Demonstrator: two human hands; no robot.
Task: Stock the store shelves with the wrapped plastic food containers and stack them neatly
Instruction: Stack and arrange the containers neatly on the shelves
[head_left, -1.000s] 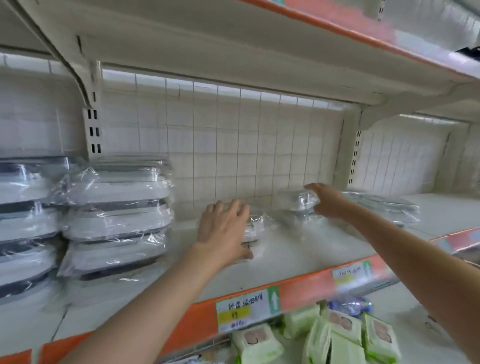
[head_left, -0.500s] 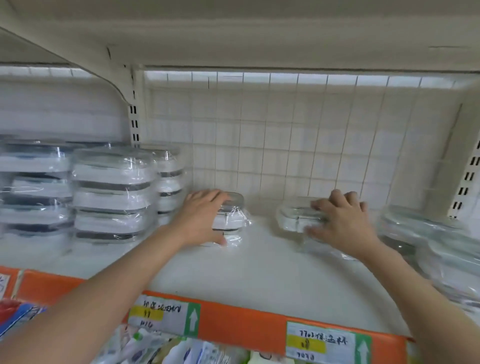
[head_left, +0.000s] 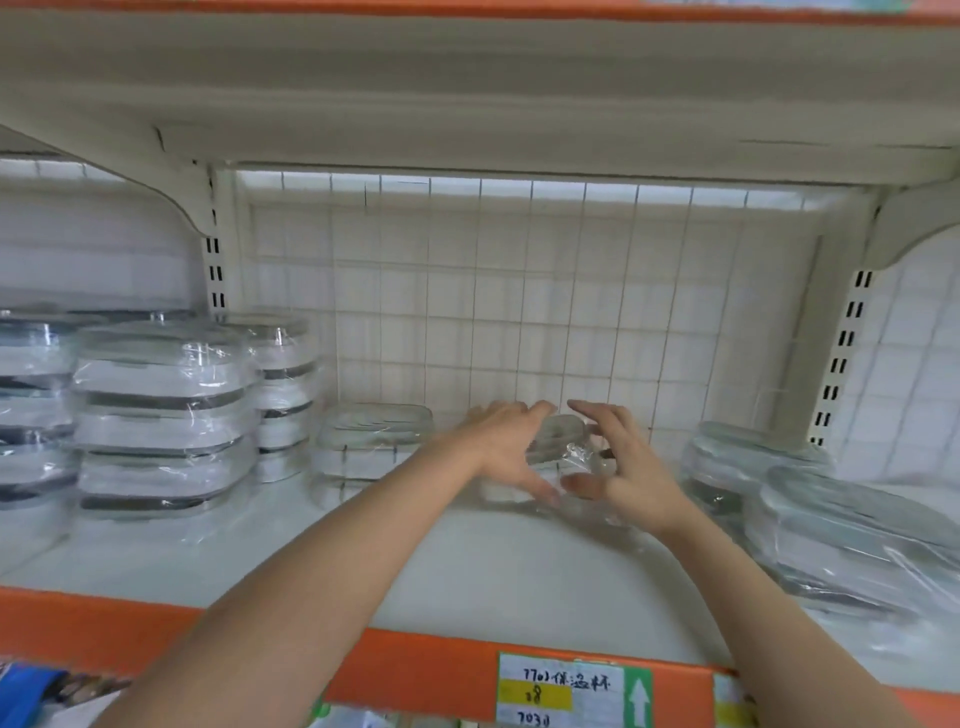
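Observation:
A small wrapped plastic container (head_left: 560, 446) sits at the middle of the white shelf (head_left: 467, 571), near the wire back grid. My left hand (head_left: 506, 452) cups its left side and my right hand (head_left: 626, 465) cups its right side, each with fingers over the top and thumb low in front. Much of the container is hidden by my hands. Another small wrapped container (head_left: 371, 441) stands free just to the left. Further left are tall stacks of wrapped containers (head_left: 161, 415), with a narrower stack (head_left: 283, 384) behind them.
Larger wrapped containers (head_left: 852, 540) lie at the right end of the shelf, and one more (head_left: 748, 462) sits behind them. The upper shelf (head_left: 467, 93) hangs low overhead. An orange price rail (head_left: 415, 670) runs along the front edge. Bare shelf surface lies in front of my hands.
My left hand has left the small container on the left and moved right. Both hands now meet around the container that the right hand was touching.

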